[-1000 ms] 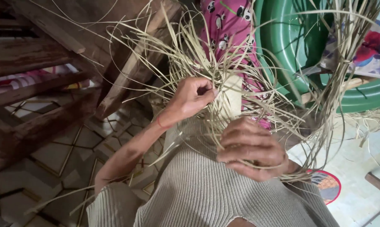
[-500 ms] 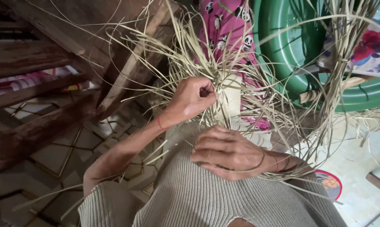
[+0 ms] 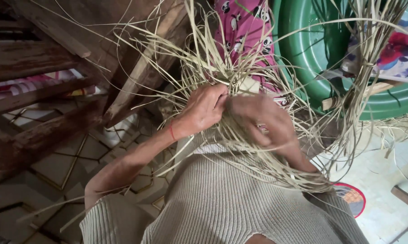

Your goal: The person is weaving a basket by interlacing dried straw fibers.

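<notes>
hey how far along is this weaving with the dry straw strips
Done: little can be judged; any woven part is hidden under the hands. In hand: the left hand pinches strips at the middle of the straw bundle, and the right hand lies over them, blurred. Left: most strips fan out loose and unwoven, toward the green basin.

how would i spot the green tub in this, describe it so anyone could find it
Start at the hands working pale straw strips in the middle, then look up and right past the pink patterned cloth. The green tub is the big round plastic basin there, the only smooth, glossy green thing, partly screened by straw.
</notes>
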